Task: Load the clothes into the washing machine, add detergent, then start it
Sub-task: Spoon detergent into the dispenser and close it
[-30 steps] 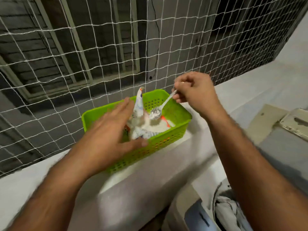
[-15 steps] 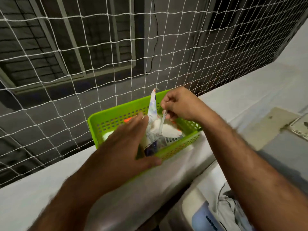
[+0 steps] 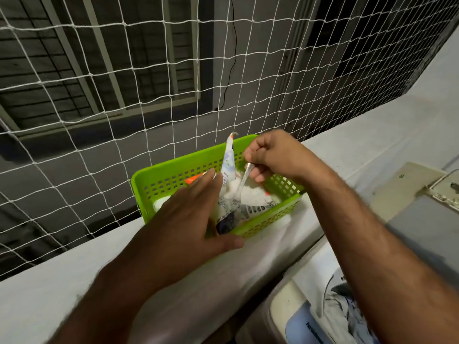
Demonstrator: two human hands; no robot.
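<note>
A bright green perforated basket (image 3: 173, 171) stands on the grey ledge. Inside it lies a torn-open detergent packet (image 3: 229, 160) with white powder showing. My right hand (image 3: 272, 155) is shut on a metal spoon (image 3: 242, 182) whose bowl dips down into the powder. My left hand (image 3: 188, 214) rests with flat fingers against the packet's left side and the basket's front edge, thumb on the ledge. At the bottom right, the washing machine's open tub holds light-coloured clothes (image 3: 347, 311).
A white rope net (image 3: 149, 78) closes off the space behind the ledge, with a dark building wall beyond. The washing machine's body (image 3: 293, 306) sits below the ledge (image 3: 74, 274), its raised lid (image 3: 407, 212) at the right.
My right hand has dropped from above the basket, turning the spoon downward into the powder. My left hand has stayed on the packet.
</note>
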